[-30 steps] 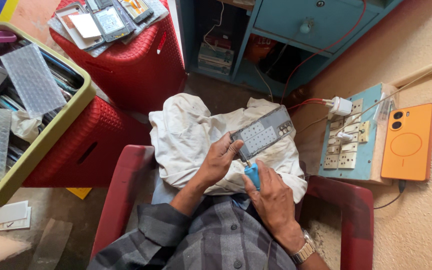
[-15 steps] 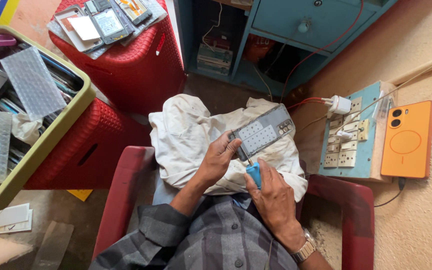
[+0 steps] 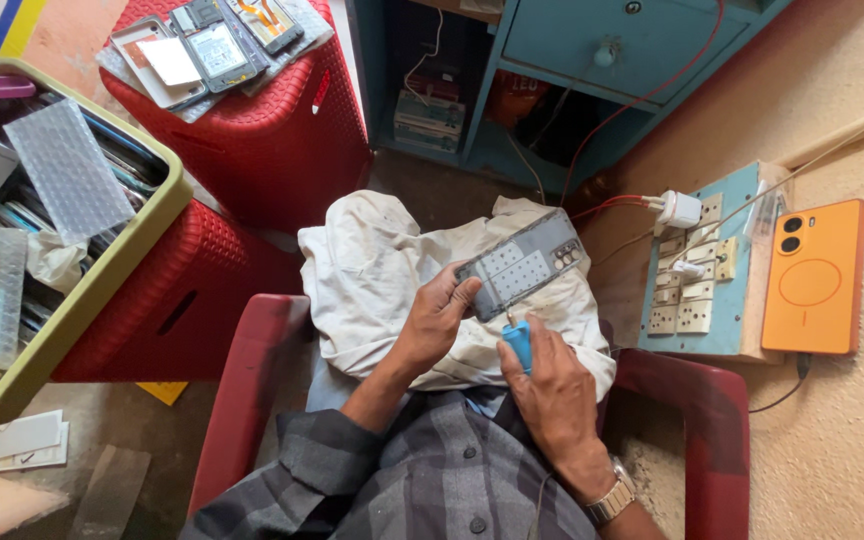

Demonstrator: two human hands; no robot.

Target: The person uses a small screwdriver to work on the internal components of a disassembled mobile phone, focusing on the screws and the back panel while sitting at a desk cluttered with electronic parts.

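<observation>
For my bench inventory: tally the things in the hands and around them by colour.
Grey: 1, phone frame held by left hand
Blue: 1, screwdriver in right hand
Orange: 1, phone
Red: 2, baskets
White: 1, cloth
Total: 6

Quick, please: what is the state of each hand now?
Left hand: closed on the grey opened phone.
Right hand: closed on the blue-handled screwdriver, tip at the phone's edge.

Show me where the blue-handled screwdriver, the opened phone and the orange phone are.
blue-handled screwdriver (image 3: 518,343): head view, on its blue handle.
opened phone (image 3: 522,264): head view, middle of its grey inner frame.
orange phone (image 3: 813,279): head view, centre of its back.
</observation>
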